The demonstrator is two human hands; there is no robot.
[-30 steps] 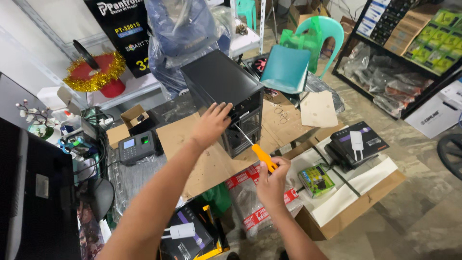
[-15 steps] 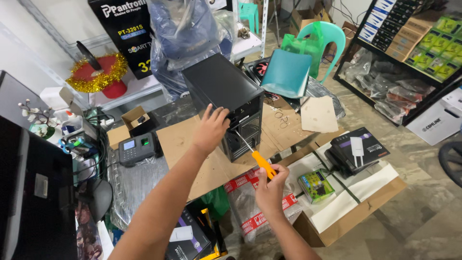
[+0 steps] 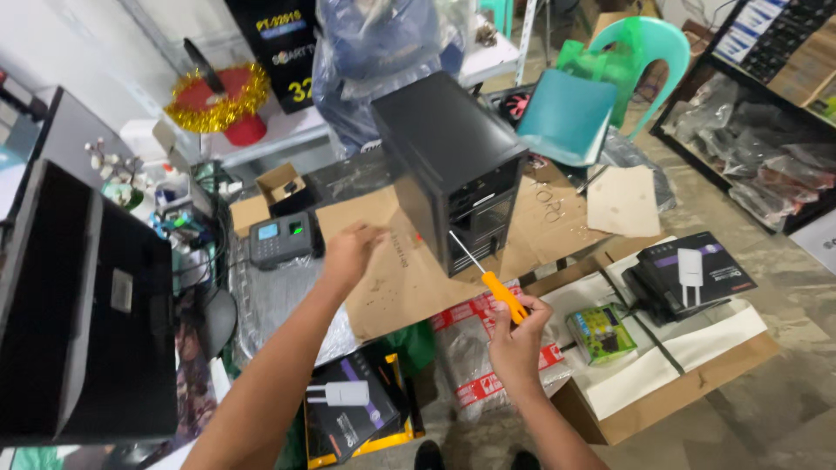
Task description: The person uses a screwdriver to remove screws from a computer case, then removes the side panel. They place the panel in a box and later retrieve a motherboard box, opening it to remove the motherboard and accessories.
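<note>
Black computer case (image 3: 453,165) stands upright on cardboard sheet (image 3: 392,278) on the tabletop. Right hand (image 3: 515,335), grip clenched on orange-handled screwdriver (image 3: 488,280), tip at case front. Left hand (image 3: 348,252) loosely released, hovering left of case.

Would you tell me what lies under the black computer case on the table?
The black computer case stands on flattened brown cardboard, which spreads out around it. Whatever lies beneath the cardboard under the case is covered and cannot be seen.
</note>
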